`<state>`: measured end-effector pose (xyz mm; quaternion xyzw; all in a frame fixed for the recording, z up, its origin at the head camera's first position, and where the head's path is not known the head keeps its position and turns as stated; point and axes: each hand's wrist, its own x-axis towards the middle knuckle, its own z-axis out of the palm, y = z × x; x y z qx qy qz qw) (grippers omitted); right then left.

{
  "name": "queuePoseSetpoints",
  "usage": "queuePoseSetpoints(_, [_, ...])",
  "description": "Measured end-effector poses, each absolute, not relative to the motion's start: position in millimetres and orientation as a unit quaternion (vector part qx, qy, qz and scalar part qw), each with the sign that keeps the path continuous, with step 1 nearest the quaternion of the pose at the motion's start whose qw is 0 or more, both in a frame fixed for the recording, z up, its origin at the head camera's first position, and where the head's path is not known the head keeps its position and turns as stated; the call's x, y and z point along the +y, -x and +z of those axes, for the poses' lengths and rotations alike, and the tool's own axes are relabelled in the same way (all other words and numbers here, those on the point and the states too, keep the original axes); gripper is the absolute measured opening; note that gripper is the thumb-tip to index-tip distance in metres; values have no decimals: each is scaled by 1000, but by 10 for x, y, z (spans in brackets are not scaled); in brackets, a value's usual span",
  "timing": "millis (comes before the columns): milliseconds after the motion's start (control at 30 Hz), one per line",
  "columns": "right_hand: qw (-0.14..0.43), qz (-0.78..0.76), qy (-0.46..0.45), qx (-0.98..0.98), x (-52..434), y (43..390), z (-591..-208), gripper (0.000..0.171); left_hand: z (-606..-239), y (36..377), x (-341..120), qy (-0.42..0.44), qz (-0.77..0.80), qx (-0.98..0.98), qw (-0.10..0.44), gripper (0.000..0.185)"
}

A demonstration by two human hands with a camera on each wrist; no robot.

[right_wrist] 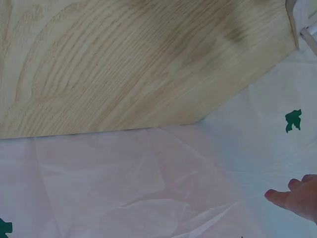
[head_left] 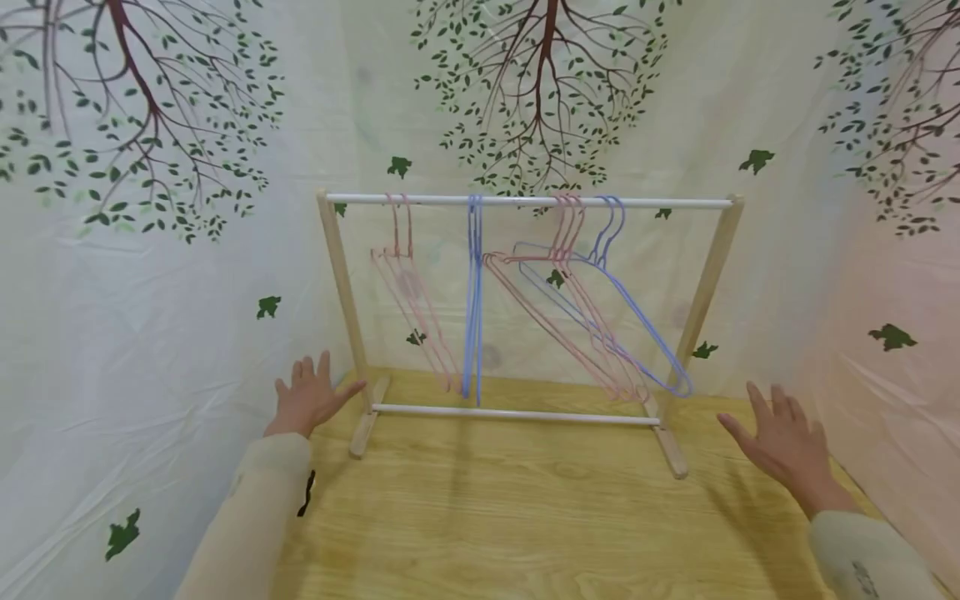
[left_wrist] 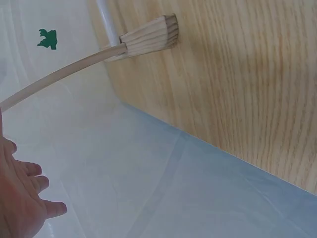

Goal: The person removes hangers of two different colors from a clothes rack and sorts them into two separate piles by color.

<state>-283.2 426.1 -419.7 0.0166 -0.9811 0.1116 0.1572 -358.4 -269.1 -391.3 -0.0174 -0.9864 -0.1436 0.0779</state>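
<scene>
— Pale wood and white rods: is that the small clothes rack (head_left: 525, 308) standing on the light wooden worktop (head_left: 525, 517)?

— Yes, it is sitting upright toward the back of the worktop, in front of a white backdrop sheet printed with brown trees and green leaves (head_left: 150, 250). Thin wire hangers are hanging from its top rod: pink ones (head_left: 408, 308) near the left post, a blue pair (head_left: 473, 300) hanging straight down, and a mixed pink and blue bunch (head_left: 600, 325) slanting toward the right foot.

— What are the hands doing?

— The left hand (head_left: 307, 400) is hovering just beside the rack's left post, its fingers (left_wrist: 29, 191) spread and straight, gripping nothing. Whether the thumb is touching the post, I cannot tell. The right hand (head_left: 783, 446) is hovering near the right foot, apart from it, fingers likewise stretched out and holding nothing.

— And the wrist views?

— The left one is showing the rack's wooden foot (left_wrist: 148, 37) on the worktop edge; the right one is showing fingertips (right_wrist: 297, 196) over the sheet.
</scene>
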Motion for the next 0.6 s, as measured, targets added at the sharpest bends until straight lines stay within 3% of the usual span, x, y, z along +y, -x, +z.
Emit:
queuePoseSetpoints(200, [160, 127, -18, -979, 4233, 2863, -4153, 87, -3820, 3624, -2661, 17, -167, -981, 92, 103])
queuePoseSetpoints(600, [224, 111, -42, -967, 4209, 2928, -3916, 75, -3577, 3777, -2661, 6, -219, -971, 97, 101])
